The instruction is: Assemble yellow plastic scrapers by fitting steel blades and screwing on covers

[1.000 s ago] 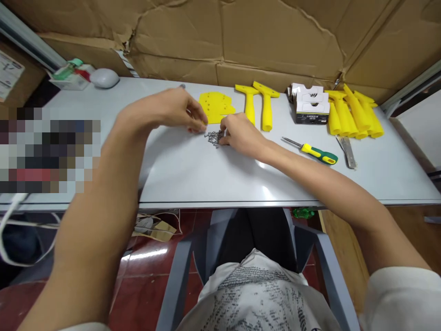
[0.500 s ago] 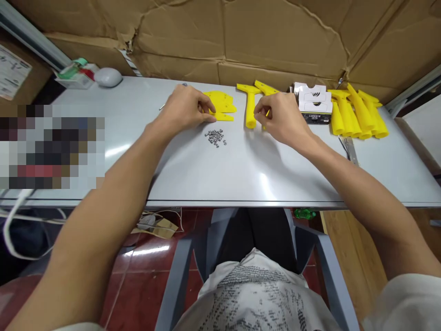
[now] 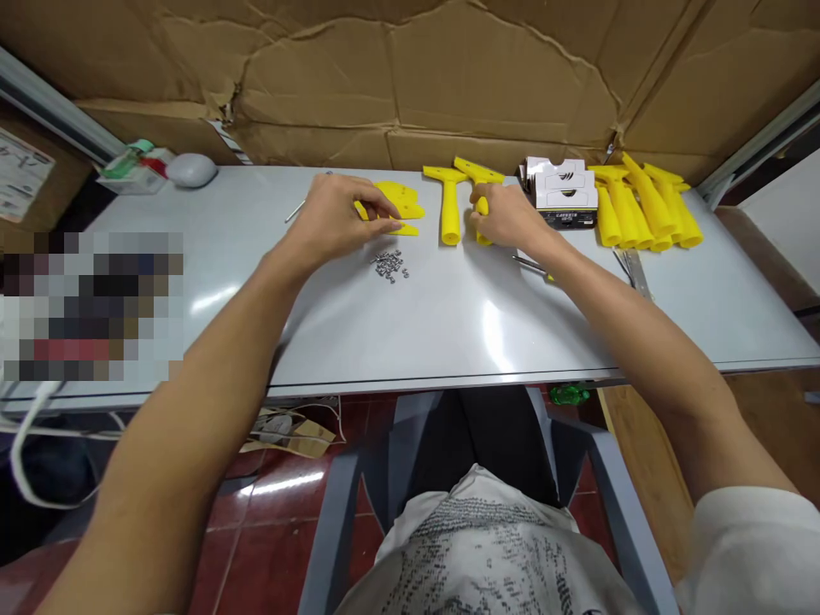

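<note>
My left hand point(image 3: 339, 215) is closed, with thumb and fingertips pinched at a thin yellow plastic piece point(image 3: 408, 231). Wider yellow plates point(image 3: 401, 195) lie just behind those fingers. My right hand point(image 3: 506, 213) wraps its fingers round the grip of a yellow T-shaped scraper handle point(image 3: 477, 170), whose crossbar points away from me. Between the hands, a second T-shaped handle point(image 3: 451, 209) rests on the table. Small metal screws point(image 3: 389, 266) form a loose pile in front of the yellow plates. A screwdriver point(image 3: 529, 263) is partly hidden under my right forearm.
Small white boxes point(image 3: 565, 192) stand right of my right hand, beside several more yellow handles point(image 3: 641, 209). A metal tool point(image 3: 635, 272) lies before them. A thin rod point(image 3: 295, 211), a computer mouse point(image 3: 191, 170) and a plastic tray point(image 3: 133, 178) are leftward. Cardboard point(image 3: 320, 77) lines the back.
My right hand has gone from pinched fingers beside the handle to a grip around it. The screwdriver by my right forearm has come into view. My left hand stays at the yellow pieces.
</note>
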`<state>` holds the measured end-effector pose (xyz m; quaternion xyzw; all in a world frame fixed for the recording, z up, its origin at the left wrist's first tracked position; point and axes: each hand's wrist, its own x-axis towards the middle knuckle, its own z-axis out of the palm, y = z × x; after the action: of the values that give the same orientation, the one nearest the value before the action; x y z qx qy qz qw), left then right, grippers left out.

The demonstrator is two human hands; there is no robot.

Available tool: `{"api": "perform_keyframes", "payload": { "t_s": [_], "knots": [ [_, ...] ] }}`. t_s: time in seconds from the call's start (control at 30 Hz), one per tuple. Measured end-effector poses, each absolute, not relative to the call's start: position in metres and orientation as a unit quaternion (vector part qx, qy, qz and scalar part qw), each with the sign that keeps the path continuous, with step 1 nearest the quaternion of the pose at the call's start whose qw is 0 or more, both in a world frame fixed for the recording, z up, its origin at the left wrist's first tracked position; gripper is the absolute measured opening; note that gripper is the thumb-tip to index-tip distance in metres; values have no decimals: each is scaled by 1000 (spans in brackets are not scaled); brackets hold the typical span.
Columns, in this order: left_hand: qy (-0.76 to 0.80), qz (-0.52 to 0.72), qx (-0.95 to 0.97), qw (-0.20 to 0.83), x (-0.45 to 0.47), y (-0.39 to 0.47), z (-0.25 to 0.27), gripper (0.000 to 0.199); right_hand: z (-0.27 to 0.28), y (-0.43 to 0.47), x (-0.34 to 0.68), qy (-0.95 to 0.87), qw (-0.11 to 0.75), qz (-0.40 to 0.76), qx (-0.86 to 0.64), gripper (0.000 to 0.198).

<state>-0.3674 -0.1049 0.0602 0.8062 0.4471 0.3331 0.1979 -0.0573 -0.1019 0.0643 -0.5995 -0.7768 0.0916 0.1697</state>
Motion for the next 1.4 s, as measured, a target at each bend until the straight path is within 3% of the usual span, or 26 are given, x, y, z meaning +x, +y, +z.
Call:
{"api": "perform_keyframes", "payload": {
  "t_s": [0.13, 0.23, 0.37, 0.5, 0.63, 0.7, 0.77, 0.83, 0.97, 1.03, 1.23, 1.4],
  "knots": [
    [416, 442, 769, 201, -350, -115, 60, 32, 73, -116, -46, -774, 273, 86, -565, 29],
    [374, 500, 722, 296, -322, -129, 56, 52, 76, -154, -52, -798, 343, 70, -490, 34],
    [312, 479, 716, 401, -294, -151, 53, 72, 70, -214, -77, -841, 351, 129, -392, 40],
    [340, 491, 745, 297, -296, -166, 59, 61, 59, -245, -49, -873, 319, 190, -316, 46],
    [314, 487, 797, 169, -304, -171, 66, 58, 45, -248, 38, -813, 289, -69, -501, 37],
    [287, 452, 841, 83, -303, -174, 65, 55, 39, -244, 73, -800, 216, -99, -551, 34],
    [284, 364, 886, 31, -301, -180, 62, 51, 36, -243, 90, -798, 195, -67, -567, 30],
    [287, 260, 922, -1, -297, -188, 59, 46, 41, -244, 92, -781, 260, -27, -567, 27],
    [256, 120, 958, -52, -290, -203, 60, 31, 71, -255, 77, -675, 507, 7, -536, 31],
    [253, 91, 960, -77, -286, -208, 62, 28, 88, -261, 70, -658, 549, 10, -515, 31],
    [247, 63, 960, -117, -280, -216, 66, 25, 106, -266, 61, -761, 430, 59, -482, 18],
    [249, 69, 961, -102, -280, -216, 65, 24, 103, -262, 61, -782, 386, 68, -485, 8]
  ]
}}
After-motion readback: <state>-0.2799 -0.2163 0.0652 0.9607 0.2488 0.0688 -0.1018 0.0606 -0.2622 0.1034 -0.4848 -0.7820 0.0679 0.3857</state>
